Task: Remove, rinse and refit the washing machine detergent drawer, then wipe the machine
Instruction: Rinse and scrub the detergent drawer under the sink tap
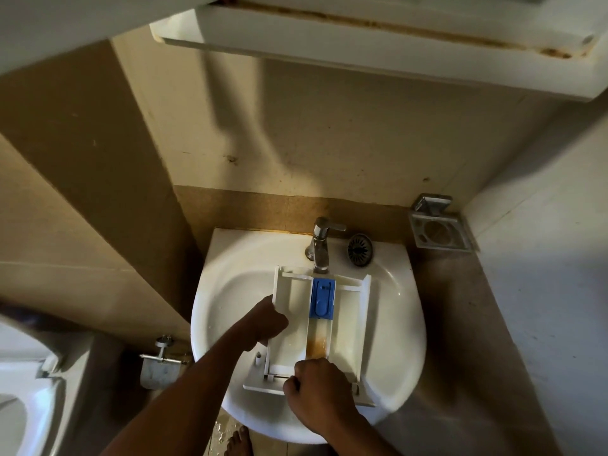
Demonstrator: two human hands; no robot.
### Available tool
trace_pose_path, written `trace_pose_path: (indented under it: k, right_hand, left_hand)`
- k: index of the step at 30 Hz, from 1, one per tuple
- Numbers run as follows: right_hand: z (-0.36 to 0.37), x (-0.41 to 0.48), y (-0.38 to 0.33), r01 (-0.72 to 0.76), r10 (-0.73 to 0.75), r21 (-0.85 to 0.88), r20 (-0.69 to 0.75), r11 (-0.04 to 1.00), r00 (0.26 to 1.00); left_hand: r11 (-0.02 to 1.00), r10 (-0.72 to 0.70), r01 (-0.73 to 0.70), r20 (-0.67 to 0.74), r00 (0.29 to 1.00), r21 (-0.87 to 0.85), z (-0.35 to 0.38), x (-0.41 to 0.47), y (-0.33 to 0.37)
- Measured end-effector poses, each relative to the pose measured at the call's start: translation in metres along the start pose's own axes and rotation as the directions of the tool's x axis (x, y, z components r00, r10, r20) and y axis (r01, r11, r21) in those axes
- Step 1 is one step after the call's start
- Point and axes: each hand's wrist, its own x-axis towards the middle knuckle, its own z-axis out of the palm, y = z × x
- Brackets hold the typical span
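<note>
The white detergent drawer (pixel 348 320) lies flat across the white wash basin (pixel 227 291), its far end under the chrome tap (pixel 320 245). A blue cap (pixel 322 299) sits in its middle channel, and a brown stain marks that channel nearer to me. My left hand (pixel 268 320) is closed on the drawer's left wall. My right hand (pixel 317 386) grips the near front panel of the drawer. No running water is visible.
A round metal drain strainer (pixel 360 250) rests on the basin ledge right of the tap. A steel soap dish (pixel 439 230) hangs on the right wall. A toilet (pixel 23 390) stands at lower left, and a paper holder (pixel 161 365) beside it. A white cabinet (pixel 362 44) overhangs above. My bare foot (pixel 238 442) is under the basin.
</note>
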Motion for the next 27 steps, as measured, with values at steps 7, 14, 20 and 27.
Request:
trace_pose_path:
  k: [7, 14, 20, 27]
  right_hand:
    - [-0.008, 0.000, 0.001, 0.005, -0.004, -0.026, 0.066, 1.000, 0.998]
    - [-0.006, 0.000, 0.004, 0.016, -0.015, -0.027, 0.054, 0.999, 0.998]
    - [-0.007, -0.001, 0.004, 0.004, -0.003, -0.026, 0.044, 1.000, 0.999]
    - [-0.014, 0.003, 0.005, 0.005, -0.006, 0.014, 0.039, 1.000, 0.999]
  left_hand:
    - [1.000, -0.003, 0.003, -0.017, 1.000, 0.003, 0.001, 0.000, -0.001]
    - [1.000, 0.004, -0.004, -0.008, 1.000, 0.002, 0.002, -0.003, -0.001]
    - [0.998, -0.063, 0.064, 0.031, 0.998, -0.026, -0.003, -0.005, -0.001]
    - [0.995, -0.096, 0.097, 0.076, 0.993, -0.016, -0.007, -0.004, 0.004]
